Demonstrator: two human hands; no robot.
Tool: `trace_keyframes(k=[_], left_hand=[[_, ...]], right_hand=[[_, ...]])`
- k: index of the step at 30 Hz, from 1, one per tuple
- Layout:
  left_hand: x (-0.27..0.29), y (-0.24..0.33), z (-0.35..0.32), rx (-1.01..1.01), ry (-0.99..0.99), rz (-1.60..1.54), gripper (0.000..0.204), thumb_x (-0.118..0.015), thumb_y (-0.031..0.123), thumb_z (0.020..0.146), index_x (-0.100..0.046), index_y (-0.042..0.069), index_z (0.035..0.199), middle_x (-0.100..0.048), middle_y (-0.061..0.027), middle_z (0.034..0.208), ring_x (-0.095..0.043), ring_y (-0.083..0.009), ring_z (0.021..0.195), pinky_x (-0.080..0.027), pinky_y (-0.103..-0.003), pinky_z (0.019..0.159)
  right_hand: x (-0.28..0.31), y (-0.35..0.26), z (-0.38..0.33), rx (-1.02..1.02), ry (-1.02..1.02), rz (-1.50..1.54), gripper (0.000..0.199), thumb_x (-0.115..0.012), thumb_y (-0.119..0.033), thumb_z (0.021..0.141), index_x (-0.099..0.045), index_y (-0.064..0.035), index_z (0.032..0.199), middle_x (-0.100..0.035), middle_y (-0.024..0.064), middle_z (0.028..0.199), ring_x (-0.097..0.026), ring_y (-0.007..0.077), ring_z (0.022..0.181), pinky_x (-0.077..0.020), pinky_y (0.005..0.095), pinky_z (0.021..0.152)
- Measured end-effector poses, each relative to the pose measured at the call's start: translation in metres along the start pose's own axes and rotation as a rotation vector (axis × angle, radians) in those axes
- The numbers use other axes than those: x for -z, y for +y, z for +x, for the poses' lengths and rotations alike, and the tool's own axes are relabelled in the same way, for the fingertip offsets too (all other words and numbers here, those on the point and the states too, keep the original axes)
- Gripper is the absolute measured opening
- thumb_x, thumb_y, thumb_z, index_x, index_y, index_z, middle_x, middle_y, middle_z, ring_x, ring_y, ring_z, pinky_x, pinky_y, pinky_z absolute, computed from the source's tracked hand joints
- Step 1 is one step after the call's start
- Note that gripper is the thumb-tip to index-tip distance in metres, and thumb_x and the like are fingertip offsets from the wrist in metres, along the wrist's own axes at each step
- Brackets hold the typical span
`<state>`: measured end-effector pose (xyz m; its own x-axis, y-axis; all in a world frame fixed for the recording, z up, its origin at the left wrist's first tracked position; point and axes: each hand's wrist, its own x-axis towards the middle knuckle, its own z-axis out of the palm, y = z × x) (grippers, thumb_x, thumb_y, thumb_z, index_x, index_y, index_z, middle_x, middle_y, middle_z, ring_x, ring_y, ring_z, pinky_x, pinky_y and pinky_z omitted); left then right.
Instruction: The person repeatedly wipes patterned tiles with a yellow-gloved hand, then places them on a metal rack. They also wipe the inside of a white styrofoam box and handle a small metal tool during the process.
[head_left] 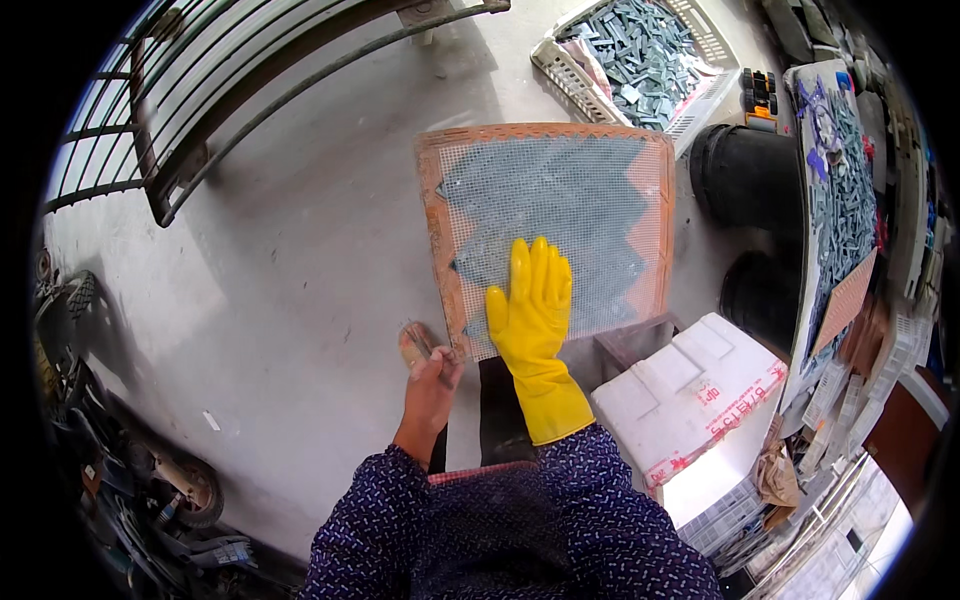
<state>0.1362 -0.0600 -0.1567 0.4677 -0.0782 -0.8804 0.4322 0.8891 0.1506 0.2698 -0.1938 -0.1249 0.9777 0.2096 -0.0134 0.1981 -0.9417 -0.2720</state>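
A square orange-rimmed board (pixel 428 205) lies in front of me, tilted a little. White mesh (pixel 650 180) covers a zigzag-edged sheet of blue-grey tile pieces (pixel 545 190) on it. My right hand (pixel 535 310), in a yellow rubber glove, rests flat on the mesh near the board's lower middle, fingers stretched upward. Bare and closed, my left hand (pixel 432 385) is at the board's lower left corner. A short greyish piece shows at its fingers; I cannot make out what it is.
Beyond the board stands a pale plastic crate (pixel 700 110) of grey tile pieces. Black buckets (pixel 745 175) and a table heaped with tile strips (pixel 845 200) are at right, near a white foam box (pixel 690 400). A metal rack (pixel 150 150) stands far left; a wheeled vehicle (pixel 190 490) lower left.
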Motion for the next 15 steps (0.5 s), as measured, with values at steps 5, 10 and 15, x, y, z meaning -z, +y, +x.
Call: trace_keyframes(k=[5,10,15], left_hand=[[-0.004,0.001,-0.002,0.008,-0.032,0.023,0.015,-0.05,0.02,0.091,-0.054,0.007,0.099,-0.055,-0.0001,0.095,-0.052,-0.0117,0.092,-0.041,-0.029,0.088],[0.0,-0.002,0.0,0.001,-0.031,0.047,0.017,-0.05,0.02,0.091,-0.054,0.006,0.099,-0.054,0.0,0.094,-0.052,-0.0117,0.092,-0.042,-0.029,0.088],[0.016,-0.003,0.004,-0.006,-0.108,-0.024,0.017,-0.05,0.019,0.091,-0.053,0.005,0.101,-0.053,-0.0006,0.097,-0.051,-0.0128,0.094,-0.041,-0.028,0.09]], right_hand=[[0.025,0.082,0.01,-0.194,0.124,-0.148,0.057,-0.047,-0.03,0.087,-0.033,-0.0009,0.134,-0.033,0.0233,0.136,-0.03,0.0387,0.126,-0.0157,0.0472,0.107],[0.011,0.034,0.006,-0.253,0.157,-0.228,0.057,-0.046,-0.031,0.088,-0.032,0.0017,0.133,-0.032,0.0253,0.136,-0.031,0.039,0.126,-0.015,0.049,0.107],[-0.009,-0.052,0.019,-0.079,0.01,0.009,0.057,-0.052,-0.025,0.083,-0.036,0.004,0.129,-0.037,0.0237,0.133,-0.034,0.04,0.123,-0.0203,0.0478,0.105]])
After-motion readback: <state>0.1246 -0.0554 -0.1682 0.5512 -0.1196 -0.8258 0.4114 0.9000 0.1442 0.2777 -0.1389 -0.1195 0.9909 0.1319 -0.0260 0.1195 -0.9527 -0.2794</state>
